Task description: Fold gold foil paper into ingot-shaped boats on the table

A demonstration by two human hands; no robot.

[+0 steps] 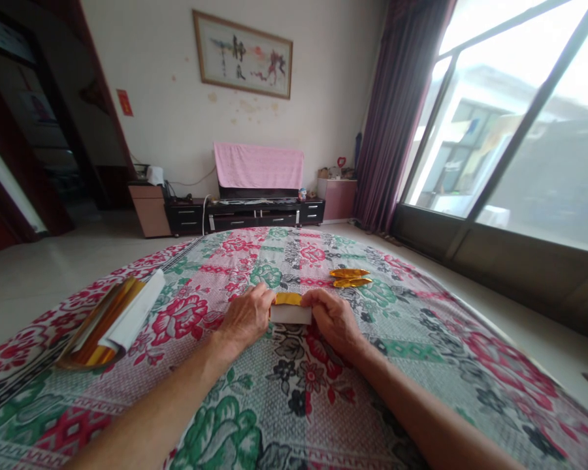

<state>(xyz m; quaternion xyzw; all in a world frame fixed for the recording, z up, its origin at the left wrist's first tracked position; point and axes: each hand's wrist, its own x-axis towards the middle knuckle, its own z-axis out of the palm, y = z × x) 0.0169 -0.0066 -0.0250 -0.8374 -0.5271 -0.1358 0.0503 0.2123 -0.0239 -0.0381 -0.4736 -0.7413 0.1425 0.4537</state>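
A small sheet of paper [291, 314], white with a gold strip along its far edge, lies between my hands on the patterned cloth. My left hand [249, 315] pinches its left end, fingers closed. At the right end, my right hand [334, 318] grips the gold edge with curled fingers. Two folded gold pieces with pointed ends [351, 278] rest side by side beyond my right hand. Off to the left is a stack of gold and white sheets [108, 326], some of them curled.
The floral cloth [215, 405] covers a bed or table with a rounded far edge. Beyond it stand a low black cabinet [255, 217] and a screen draped with a pink cloth [259, 167]. A large window [509, 130] and a purple curtain [392, 111] are at the right.
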